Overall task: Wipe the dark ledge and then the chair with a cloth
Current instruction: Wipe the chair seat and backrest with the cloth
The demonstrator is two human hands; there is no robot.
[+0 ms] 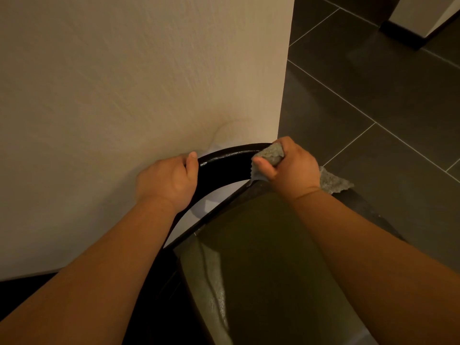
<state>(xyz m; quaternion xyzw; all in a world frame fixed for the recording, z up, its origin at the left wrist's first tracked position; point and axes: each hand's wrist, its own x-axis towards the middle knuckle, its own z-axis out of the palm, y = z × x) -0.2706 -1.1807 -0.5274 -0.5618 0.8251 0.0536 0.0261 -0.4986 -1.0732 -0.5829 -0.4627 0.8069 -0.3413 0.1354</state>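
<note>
A chair with a glossy black curved backrest (224, 155) and an olive-green padded seat (261, 257) stands close against a cream wall. My left hand (169, 178) grips the left part of the backrest's top rail, thumb over the edge. My right hand (288, 165) holds a bunched grey cloth (271, 154) and presses it on the right end of the same rail. A loose corner of the cloth (336, 183) hangs out behind my right wrist. A dark ledge (29, 287) runs along the wall's foot at lower left.
The cream wall (137, 83) ends at a corner just above my right hand. Dark grey floor tiles (373, 95) with pale grout lines spread to the right. Another wall base with black skirting (403, 33) stands at top right.
</note>
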